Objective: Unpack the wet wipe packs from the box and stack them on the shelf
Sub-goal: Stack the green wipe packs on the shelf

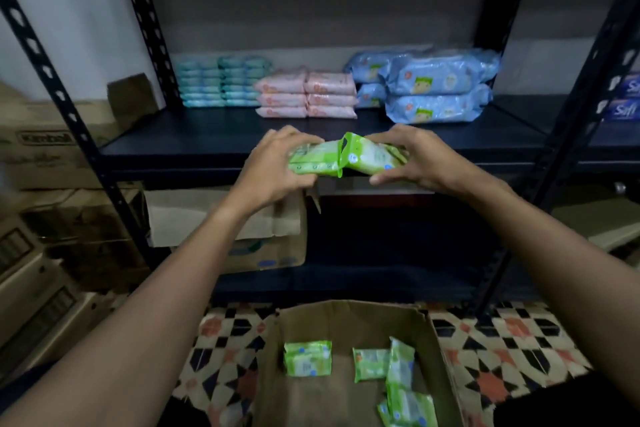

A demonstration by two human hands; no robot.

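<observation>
- Left hand (273,163) and right hand (412,159) raised side by side, just short of the front edge of the dark metal shelf board (194,146)
- Fingers (298,135) of both curled and clamped on green plastic wet wipe packs (346,158), one end in each hand
- Beyond the fingers, stacked on the shelf: teal packs (221,83), pink packs (308,95), blue packs (436,90)
- Well below the fingers, on the patterned tile floor (491,350): open brown cardboard box (349,315) with loose green packs (307,357) inside
</observation>
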